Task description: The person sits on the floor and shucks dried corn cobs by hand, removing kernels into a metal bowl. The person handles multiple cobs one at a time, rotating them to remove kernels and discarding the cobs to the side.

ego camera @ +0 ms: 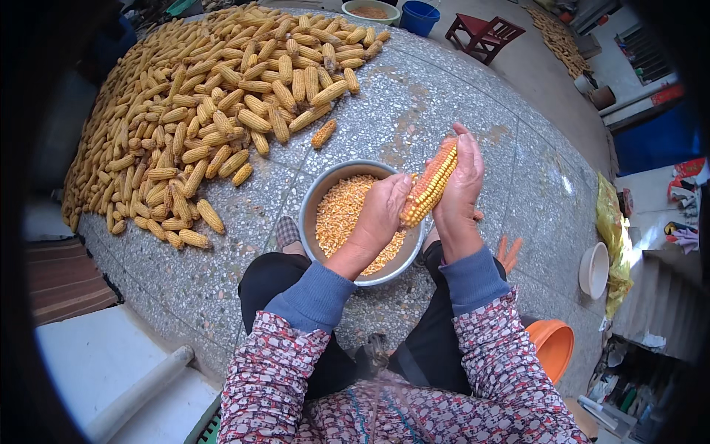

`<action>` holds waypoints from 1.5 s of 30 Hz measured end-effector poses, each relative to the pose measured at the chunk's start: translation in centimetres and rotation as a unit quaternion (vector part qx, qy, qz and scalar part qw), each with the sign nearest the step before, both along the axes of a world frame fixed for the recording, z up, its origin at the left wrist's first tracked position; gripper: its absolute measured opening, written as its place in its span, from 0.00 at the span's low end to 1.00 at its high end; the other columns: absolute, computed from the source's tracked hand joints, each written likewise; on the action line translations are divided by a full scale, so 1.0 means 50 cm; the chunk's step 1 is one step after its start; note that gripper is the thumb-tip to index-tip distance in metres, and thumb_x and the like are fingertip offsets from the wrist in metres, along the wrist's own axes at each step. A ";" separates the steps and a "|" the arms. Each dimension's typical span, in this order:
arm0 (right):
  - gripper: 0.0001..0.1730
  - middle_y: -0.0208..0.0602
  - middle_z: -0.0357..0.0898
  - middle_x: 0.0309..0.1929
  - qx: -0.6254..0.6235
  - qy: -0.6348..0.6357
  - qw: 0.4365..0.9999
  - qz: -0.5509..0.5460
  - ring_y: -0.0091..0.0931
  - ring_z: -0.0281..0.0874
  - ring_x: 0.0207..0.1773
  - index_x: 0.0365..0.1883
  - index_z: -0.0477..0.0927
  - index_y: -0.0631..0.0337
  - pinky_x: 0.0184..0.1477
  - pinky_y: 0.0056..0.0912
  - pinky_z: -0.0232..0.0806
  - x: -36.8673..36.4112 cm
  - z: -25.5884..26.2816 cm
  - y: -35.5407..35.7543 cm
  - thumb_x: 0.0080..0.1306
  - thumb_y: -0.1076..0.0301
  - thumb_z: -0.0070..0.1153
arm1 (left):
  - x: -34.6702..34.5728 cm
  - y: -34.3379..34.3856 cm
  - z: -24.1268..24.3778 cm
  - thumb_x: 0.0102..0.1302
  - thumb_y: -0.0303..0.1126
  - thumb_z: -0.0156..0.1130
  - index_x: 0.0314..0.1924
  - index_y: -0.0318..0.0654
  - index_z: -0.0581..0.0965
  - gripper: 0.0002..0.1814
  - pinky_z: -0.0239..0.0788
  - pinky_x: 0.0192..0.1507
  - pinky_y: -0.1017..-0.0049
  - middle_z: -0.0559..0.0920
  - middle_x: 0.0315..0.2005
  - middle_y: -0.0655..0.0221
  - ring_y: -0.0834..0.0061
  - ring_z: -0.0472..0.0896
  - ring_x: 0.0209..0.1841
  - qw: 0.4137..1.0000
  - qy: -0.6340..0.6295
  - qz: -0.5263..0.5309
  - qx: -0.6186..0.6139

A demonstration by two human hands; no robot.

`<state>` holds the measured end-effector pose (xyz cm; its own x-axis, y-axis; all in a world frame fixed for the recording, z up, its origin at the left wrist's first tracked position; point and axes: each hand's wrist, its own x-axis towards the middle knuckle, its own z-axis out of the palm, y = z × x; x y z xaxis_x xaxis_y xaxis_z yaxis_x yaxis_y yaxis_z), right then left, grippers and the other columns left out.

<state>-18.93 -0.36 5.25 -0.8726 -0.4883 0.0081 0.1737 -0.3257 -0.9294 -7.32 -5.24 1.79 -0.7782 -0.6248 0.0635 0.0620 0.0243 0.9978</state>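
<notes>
Over a metal basin [306, 213] between my feet, I hold a tilted ear of corn [430, 197]. Yellow kernels cover one side of it, while a strip on the other side is stripped to the reddish cob. My right hand [465, 180] wraps the ear from the right. From the left, my left hand [380, 208] grips its lower end, thumb against the kernels; its fingertips are partly hidden. Loose corn kernels [341, 216] lie in the basin below my hands.
A large heap of corn ears [211, 111] spreads at the upper left, with one stray ear [323, 134] beside it. Bare cobs [507, 253] lie by my right knee. Around the floor are an orange bucket [557, 349], white bowl [594, 270], blue bucket [419, 19] and red chair [485, 36].
</notes>
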 end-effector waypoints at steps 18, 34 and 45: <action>0.21 0.28 0.68 0.33 0.022 -0.015 0.999 -0.022 0.19 0.72 0.24 0.55 0.72 0.60 0.23 0.22 0.69 -0.010 -0.019 -0.004 0.74 0.54 0.49 | 0.006 0.023 0.056 0.74 0.53 0.48 0.51 0.37 0.78 0.26 0.71 0.38 0.62 0.83 0.33 0.50 0.50 0.82 0.37 0.959 -0.188 0.004 -0.213; 0.17 0.29 0.66 0.42 0.076 0.101 0.992 -0.027 0.16 0.65 0.40 0.51 0.74 0.63 0.42 0.21 0.63 -0.004 -0.037 0.002 0.74 0.58 0.46 | 0.001 -0.006 0.008 0.78 0.46 0.43 0.34 0.29 0.78 0.26 0.65 0.34 0.66 0.78 0.23 0.59 0.69 0.75 0.26 0.995 -0.070 0.034 -0.070; 0.17 0.24 0.68 0.34 0.041 0.015 0.999 0.008 0.14 0.66 0.35 0.51 0.74 0.62 0.37 0.19 0.62 0.007 -0.032 -0.001 0.74 0.59 0.47 | -0.001 -0.007 0.040 0.73 0.59 0.43 0.39 0.33 0.81 0.33 0.71 0.39 0.57 0.83 0.31 0.50 0.49 0.82 0.36 0.981 -0.150 -0.052 -0.110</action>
<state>-18.58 -0.43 3.65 -0.8649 -0.5018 -0.0074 0.1507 -0.2455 -0.9576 -7.39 -5.61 3.78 -0.8414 -0.5377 -0.0544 -0.2203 0.2494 0.9430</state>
